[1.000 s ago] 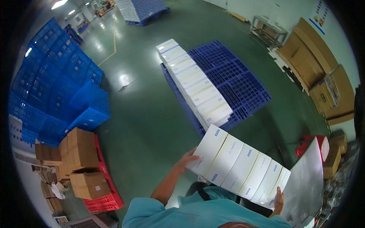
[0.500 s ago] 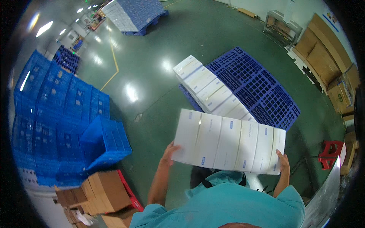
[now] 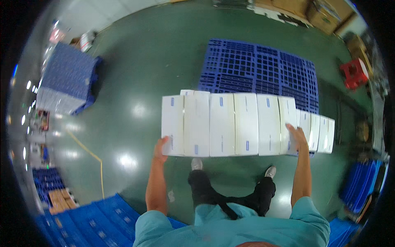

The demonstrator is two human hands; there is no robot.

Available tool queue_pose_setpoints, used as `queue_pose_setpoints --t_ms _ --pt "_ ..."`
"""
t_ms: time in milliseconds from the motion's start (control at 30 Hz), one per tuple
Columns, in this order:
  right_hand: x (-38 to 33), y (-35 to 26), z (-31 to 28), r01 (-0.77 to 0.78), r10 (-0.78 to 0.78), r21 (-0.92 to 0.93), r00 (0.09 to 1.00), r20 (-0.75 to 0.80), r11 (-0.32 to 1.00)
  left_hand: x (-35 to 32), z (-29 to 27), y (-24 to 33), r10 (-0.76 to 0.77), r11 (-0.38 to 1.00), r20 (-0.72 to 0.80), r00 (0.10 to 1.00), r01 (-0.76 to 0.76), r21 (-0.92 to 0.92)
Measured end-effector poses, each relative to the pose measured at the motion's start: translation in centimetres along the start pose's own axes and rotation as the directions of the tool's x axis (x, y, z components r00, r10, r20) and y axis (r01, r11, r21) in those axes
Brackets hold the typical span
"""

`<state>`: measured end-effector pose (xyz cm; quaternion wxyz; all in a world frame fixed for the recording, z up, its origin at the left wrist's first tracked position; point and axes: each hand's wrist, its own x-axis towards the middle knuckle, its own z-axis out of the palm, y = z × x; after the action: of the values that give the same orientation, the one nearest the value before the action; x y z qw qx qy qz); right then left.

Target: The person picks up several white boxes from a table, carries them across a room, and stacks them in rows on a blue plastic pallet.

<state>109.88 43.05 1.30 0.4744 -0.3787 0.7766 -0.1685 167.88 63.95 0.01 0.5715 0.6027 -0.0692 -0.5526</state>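
Note:
A row of several white boxes [image 3: 222, 125] with small blue marks is held level in front of me, pressed together side by side. My left hand [image 3: 161, 149] grips its left end. At the right end is my right hand [image 3: 298, 136], its fingers bent against the last box. Behind and partly hidden by this row, more white boxes [image 3: 325, 133] stand in line along the near edge of a blue plastic pallet [image 3: 257, 68]. Whether the held boxes touch those on the pallet I cannot tell.
A red stool [image 3: 354, 74] stands at the far right. To the left is a wrapped load [image 3: 66, 76] on a blue pallet. Blue crates [image 3: 103, 222] fill the lower left, with more blue ones [image 3: 360, 185] at right. Cardboard [image 3: 321, 16] leans at the far wall.
I have turned to the right, so the pallet now lies straight ahead. The held boxes have come level, in front of the row on the pallet. Both hands still hold them.

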Motion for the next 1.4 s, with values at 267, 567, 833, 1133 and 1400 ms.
queue_pose_setpoints --t_ms 267,567,833,1133,1400 --pt "4.0 1.7 9.8 -0.013 -0.010 -0.118 0.981 -0.191 0.993 17.8 -4.7 -1.9 -0.015 0.994 0.114 0.993 0.002 0.110" --pt "2.6 6.0 8.8 0.130 -0.164 0.392 0.985 0.054 0.911 17.7 -1.5 0.7 -0.055 0.988 0.273 0.961 0.013 0.153" --pt "-0.6 5.8 9.9 0.197 -0.215 0.424 0.977 -0.007 0.884 17.4 -0.2 1.9 -0.061 0.974 0.278 0.959 -0.004 0.228" --pt "1.0 5.7 9.6 0.144 -0.148 0.351 0.989 -0.015 0.925 17.3 -0.4 1.4 -0.064 0.987 0.282 0.957 0.019 0.159" --pt "3.6 7.9 8.8 0.285 -0.287 0.302 0.957 -0.040 0.910 18.1 -0.8 1.0 -0.029 0.972 0.300 0.953 -0.042 0.229"
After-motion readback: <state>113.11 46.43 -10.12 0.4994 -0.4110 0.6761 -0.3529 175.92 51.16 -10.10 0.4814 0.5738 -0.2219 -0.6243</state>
